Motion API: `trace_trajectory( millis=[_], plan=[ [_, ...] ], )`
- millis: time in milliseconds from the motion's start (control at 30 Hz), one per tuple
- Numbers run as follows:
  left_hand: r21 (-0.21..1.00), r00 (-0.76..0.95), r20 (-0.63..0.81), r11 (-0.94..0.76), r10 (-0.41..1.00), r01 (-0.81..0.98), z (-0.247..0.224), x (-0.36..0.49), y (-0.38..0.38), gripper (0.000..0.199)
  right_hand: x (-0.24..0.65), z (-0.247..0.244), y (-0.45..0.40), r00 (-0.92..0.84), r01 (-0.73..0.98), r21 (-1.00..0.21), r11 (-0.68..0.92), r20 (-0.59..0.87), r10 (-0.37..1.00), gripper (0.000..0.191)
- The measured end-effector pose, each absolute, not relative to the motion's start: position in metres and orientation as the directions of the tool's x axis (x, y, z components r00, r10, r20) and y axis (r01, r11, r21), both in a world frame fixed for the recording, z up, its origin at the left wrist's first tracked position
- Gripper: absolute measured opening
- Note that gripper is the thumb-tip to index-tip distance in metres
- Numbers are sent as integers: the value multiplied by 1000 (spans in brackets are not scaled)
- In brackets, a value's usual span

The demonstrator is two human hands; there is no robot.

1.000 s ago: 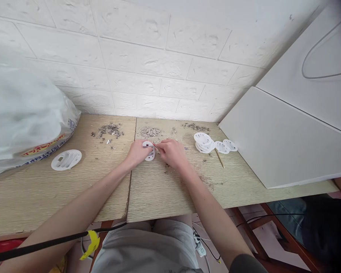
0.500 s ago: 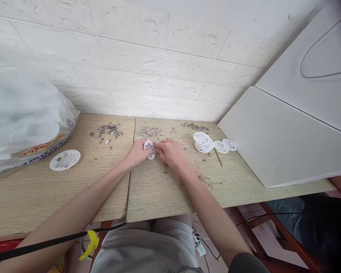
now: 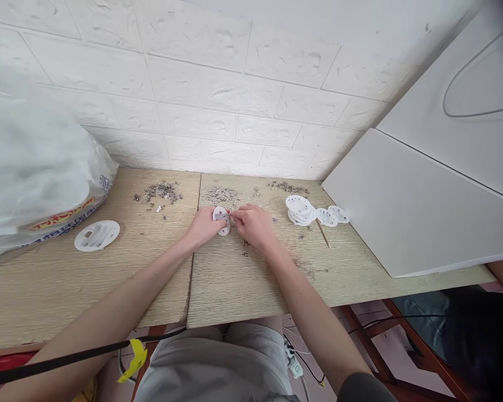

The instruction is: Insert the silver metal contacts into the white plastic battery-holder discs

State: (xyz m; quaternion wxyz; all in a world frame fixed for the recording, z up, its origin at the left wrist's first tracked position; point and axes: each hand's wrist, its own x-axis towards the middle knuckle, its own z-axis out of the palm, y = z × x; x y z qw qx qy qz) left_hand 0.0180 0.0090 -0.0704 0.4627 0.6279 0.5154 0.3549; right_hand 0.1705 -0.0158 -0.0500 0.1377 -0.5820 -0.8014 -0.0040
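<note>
My left hand [image 3: 203,226] grips a small round white plastic plate [image 3: 223,229] with metal bits set in it, thumb across its face. The plate is tilted up over the table. At its right edge my right hand [image 3: 253,224] has its fingertips closed in a pinch; whatever is between them is too small to make out. Just behind both hands lies a pile of tiny metal parts [image 3: 221,194]. Several loose metal pieces [image 3: 246,243] lie below my right hand.
Several similar white plates [image 3: 300,211] are stacked at the right, with a thin wooden stick [image 3: 323,233] beside them. Another white plate [image 3: 96,235] and a metal heap [image 3: 163,191] are at left. A plastic bag [image 3: 46,167] and a white panel [image 3: 427,206] flank the table.
The hands hold nearly the same position. My right fingertips have shifted very slightly at the plate's edge, and the view has moved a touch.
</note>
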Motion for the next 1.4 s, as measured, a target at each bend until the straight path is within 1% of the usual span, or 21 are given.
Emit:
trace_trajectory(
  millis=[167,433,633,800,1000,1100,1167,1233,1300,1400],
  plan=[
    [947,205,-22,-45,979,319,-70,18,9,31,170,-51,-15,-291,934,-146,327,224,930,30],
    [953,213,7,-71,977,296,-73,18,9,23,170,-55,-14,-333,927,-90,364,249,910,31],
    [953,264,25,-103,964,285,-76,17,10,15,170,-58,-14,-350,924,-64,377,252,902,30],
    [956,253,6,-79,967,281,-76,18,10,17,168,-56,-14,-362,920,-60,387,244,900,30],
    [961,244,16,-83,970,265,-77,17,10,21,166,-54,-15,-359,918,-91,386,223,906,30],
    [970,223,-13,-42,975,239,-76,18,11,22,168,-54,-14,-321,923,-137,360,242,915,30],
    [985,240,-60,19,969,171,-75,20,9,24,171,-53,-13,-267,925,-196,325,273,924,29],
    [993,274,-98,78,957,83,-71,22,7,30,175,-53,-12,-193,919,-283,275,283,939,29],
    [994,276,-112,105,955,38,-66,23,5,36,178,-54,-10,-125,895,-387,221,257,958,28],
    [997,213,-63,54,975,48,-61,23,3,38,181,-55,-8,-94,816,-542,201,219,971,27]
  ],
)
